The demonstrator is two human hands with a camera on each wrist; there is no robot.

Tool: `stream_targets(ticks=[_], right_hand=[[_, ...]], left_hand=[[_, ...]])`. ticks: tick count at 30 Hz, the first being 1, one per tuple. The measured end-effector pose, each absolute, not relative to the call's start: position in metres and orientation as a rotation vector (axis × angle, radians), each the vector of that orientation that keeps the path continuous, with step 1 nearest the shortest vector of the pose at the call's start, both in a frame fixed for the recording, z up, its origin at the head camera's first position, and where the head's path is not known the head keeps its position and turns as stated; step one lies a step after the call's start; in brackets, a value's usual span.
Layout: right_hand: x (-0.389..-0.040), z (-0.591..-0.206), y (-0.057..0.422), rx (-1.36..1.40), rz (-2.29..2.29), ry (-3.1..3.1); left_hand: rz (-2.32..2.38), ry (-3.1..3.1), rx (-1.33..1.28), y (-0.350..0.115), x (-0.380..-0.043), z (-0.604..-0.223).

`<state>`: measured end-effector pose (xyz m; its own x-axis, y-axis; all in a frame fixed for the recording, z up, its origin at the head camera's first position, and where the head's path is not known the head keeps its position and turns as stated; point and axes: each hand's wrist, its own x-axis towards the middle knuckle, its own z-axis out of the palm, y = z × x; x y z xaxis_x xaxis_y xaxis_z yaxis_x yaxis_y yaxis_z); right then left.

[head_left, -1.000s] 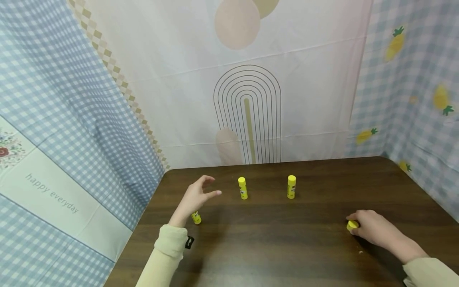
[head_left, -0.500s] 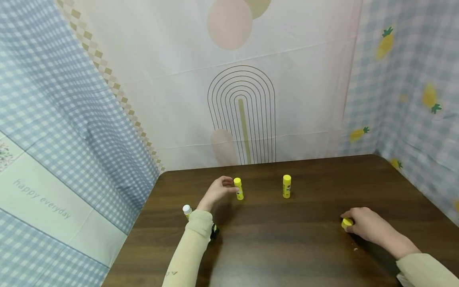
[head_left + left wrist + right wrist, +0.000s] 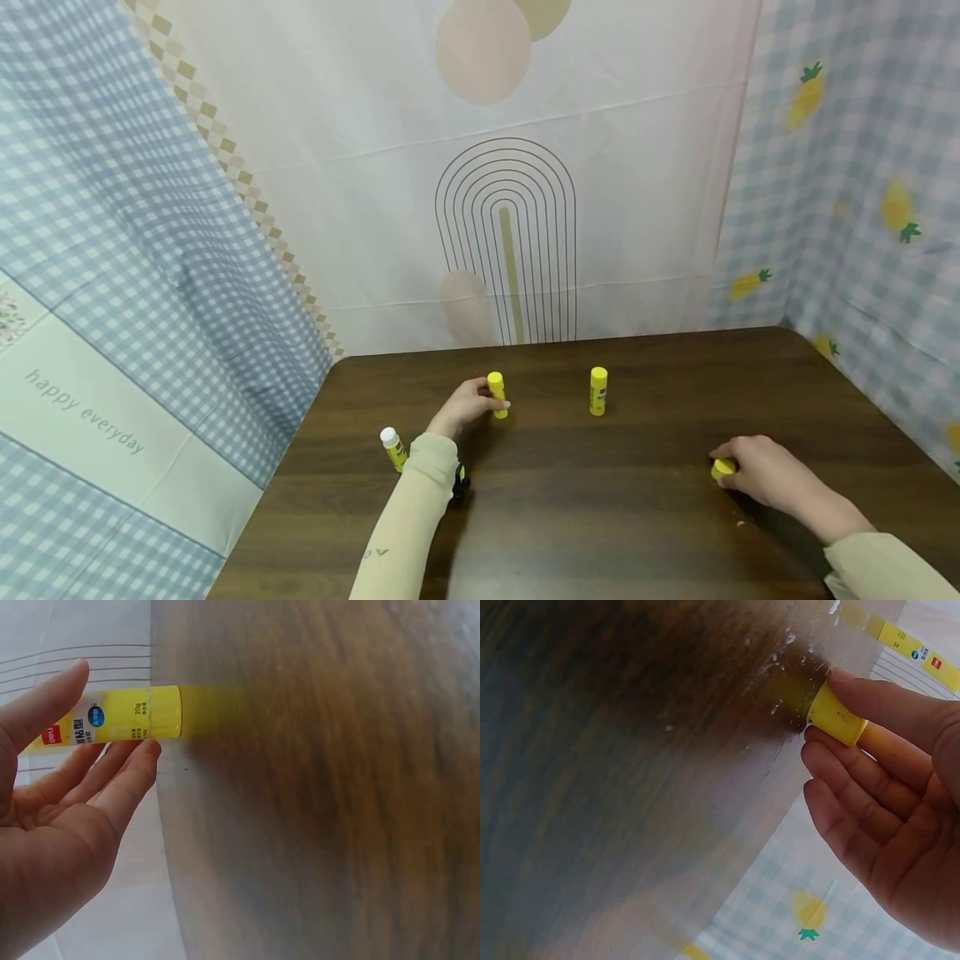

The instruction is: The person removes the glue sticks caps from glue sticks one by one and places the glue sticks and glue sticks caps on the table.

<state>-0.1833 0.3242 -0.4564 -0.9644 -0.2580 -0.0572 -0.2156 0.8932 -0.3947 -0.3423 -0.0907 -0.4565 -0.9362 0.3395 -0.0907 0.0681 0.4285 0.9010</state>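
In the head view my left hand (image 3: pixel 467 406) has thumb and fingers round an upright yellow glue stick (image 3: pixel 497 396) at the back of the table. The left wrist view shows the thumb on one side of this glue stick (image 3: pixel 161 712) and the fingers on the other, its end on the wood. At the right, my right hand (image 3: pixel 767 473) pinches a short yellow cap (image 3: pixel 722 469) between thumb and fingers, down at the tabletop. In the right wrist view the cap (image 3: pixel 836 718) touches or almost touches the surface.
Another yellow glue stick (image 3: pixel 597 392) stands right of the left hand's one. A glue stick with a white top (image 3: pixel 395 451) stands at the left, partly behind the left sleeve. Small white crumbs (image 3: pixel 790 637) lie near the cap. A curtain (image 3: pixel 375 208) hangs behind the brown table (image 3: pixel 600 508).
My left hand has moved right from above the white-topped glue stick to the middle yellow one and closed round it. The right hand keeps its hold on the cap; the view shifted slightly.
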Motion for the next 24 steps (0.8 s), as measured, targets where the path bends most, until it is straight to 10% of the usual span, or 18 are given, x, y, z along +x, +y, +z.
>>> stream_targets(ticks=[24], right_hand=[[-0.184, -0.459, 0.324, -0.330, -0.576, 2.957]], left_hand=[[1.485, 2.461, 0.424, -0.090, -0.349, -0.474]])
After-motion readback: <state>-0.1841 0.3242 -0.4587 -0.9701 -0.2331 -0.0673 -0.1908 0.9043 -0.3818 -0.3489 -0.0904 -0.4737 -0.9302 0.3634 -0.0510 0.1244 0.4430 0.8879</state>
